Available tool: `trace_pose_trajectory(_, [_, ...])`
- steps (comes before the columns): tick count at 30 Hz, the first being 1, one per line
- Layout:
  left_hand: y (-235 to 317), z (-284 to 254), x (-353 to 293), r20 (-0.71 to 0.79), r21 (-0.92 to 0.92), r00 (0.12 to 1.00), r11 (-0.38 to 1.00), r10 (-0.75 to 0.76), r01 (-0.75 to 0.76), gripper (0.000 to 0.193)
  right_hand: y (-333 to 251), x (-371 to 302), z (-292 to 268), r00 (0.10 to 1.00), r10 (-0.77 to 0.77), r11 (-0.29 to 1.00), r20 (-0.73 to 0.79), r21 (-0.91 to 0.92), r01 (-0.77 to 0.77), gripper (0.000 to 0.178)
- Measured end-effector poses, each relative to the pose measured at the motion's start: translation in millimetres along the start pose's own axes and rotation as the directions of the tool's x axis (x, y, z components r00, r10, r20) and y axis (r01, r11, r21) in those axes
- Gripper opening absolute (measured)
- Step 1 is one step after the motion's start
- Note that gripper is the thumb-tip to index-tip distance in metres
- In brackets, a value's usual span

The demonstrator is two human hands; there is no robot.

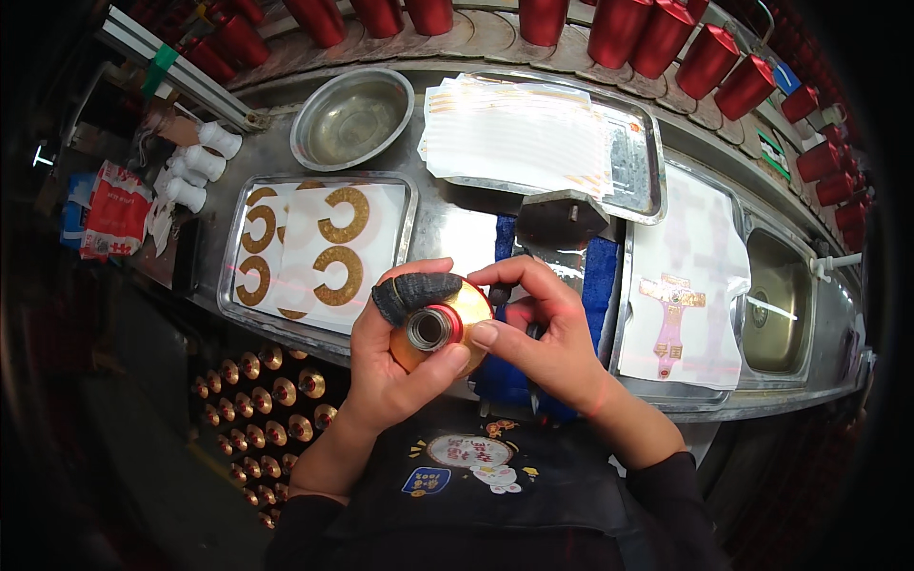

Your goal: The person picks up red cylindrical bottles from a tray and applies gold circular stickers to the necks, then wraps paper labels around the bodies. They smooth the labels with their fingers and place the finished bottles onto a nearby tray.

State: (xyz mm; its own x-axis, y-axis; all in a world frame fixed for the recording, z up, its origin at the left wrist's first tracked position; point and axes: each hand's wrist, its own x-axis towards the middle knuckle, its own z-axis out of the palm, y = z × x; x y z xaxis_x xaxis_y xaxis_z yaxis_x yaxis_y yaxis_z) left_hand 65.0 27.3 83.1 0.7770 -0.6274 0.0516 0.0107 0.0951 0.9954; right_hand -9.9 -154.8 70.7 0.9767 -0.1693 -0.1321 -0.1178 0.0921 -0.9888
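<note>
A bottle (429, 330) with a threaded metal neck points its mouth up toward me, in front of my apron. Its shoulder is gold, and red shows at the collar and along the edge. My left hand (392, 366) is closed round the bottle, with a black cloth cover (416, 293) on one finger. My right hand (547, 338) is closed at the bottle's right side, its thumb pressed on the gold shoulder (471, 309) and its index finger at the far edge. The bottle's body is hidden below. Gold C-shaped decals (344, 215) lie on white sheets to the left.
A metal tray (413, 205) holds the decals. Beyond stand a steel bowl (354, 119) and a tray (650, 152) of stacked sheets. Blue cloth (600, 276) lies under a hexagonal metal block (562, 221). At right are a cross-shaped decal (673, 319) and a sink (773, 328). Red bottles (640, 36) line the conveyor.
</note>
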Motion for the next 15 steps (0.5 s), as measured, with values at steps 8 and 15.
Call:
trace_pose_trajectory(8, [-5.5, -6.3, -3.3, 0.022, -0.047, 1.000, 0.999, 0.014, -0.013, 0.067, -1.0, 13.4, -14.7, 0.952, 0.277, 0.871, -0.131, 0.454, -0.191, 0.032])
trace_pose_trajectory(15, [-11.5, -20.9, -9.9, 0.100, -0.114, 0.995, 0.993, 0.003, 0.009, 0.073, -30.5, -50.6, 4.9, 0.983, 0.035, 0.940, -0.178, 0.341, 0.028, 0.044])
